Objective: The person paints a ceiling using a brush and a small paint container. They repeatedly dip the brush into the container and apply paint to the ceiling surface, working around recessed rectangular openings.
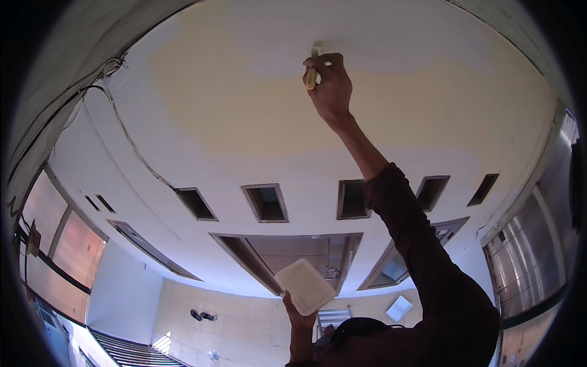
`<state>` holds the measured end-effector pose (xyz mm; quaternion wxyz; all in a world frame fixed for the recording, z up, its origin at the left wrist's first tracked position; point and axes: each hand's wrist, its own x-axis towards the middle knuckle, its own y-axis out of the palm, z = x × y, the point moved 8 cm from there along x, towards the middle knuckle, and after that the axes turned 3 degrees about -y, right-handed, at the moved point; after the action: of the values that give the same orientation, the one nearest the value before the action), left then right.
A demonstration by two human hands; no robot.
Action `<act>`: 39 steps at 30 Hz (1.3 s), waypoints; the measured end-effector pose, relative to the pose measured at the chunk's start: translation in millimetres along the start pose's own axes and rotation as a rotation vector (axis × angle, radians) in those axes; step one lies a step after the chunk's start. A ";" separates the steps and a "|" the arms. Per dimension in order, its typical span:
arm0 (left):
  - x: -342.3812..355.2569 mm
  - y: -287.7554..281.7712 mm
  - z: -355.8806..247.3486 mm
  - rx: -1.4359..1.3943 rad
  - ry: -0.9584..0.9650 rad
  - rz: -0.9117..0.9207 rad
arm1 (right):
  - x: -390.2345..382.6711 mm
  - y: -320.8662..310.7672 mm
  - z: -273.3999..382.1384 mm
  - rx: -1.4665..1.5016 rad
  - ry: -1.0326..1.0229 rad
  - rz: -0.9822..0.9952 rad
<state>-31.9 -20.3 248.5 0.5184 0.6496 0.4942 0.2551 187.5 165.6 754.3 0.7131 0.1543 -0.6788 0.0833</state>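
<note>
My right hand [330, 82] is raised high on a long arm in a dark maroon sleeve [422, 257]. It grips a small brush with a yellow handle [312, 76], whose tip touches the pale wall surface [244, 92] inside a cream-yellow patch. My left hand [298, 318] comes up from the lower edge. It holds a white square tray [306, 285] from underneath, tilted, well below the brush.
A row of dark rectangular openings [266, 203] crosses the wall under the yellow patch, with a wide recessed opening [293, 251] below them. Loose cables [122, 122] run down the left side. A metal-framed panel [526, 244] stands at the right. A dark rounded shape [358, 327] sits beside my left hand.
</note>
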 end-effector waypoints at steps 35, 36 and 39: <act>-14.0 2.1 -17.0 0.012 0.047 0.001 | -3.4 3.6 -11.7 0.345 0.317 0.068; -17.3 1.7 -18.2 0.040 0.061 -0.003 | -3.3 -13.0 -24.0 0.298 0.317 0.070; -17.6 6.6 -16.9 0.085 0.063 0.005 | -1.0 -80.1 -86.2 0.212 0.242 -0.026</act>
<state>-50.4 -28.9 263.4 0.4741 0.6637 0.5192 0.2555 295.0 119.2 742.1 0.7705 0.2265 -0.5731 0.1632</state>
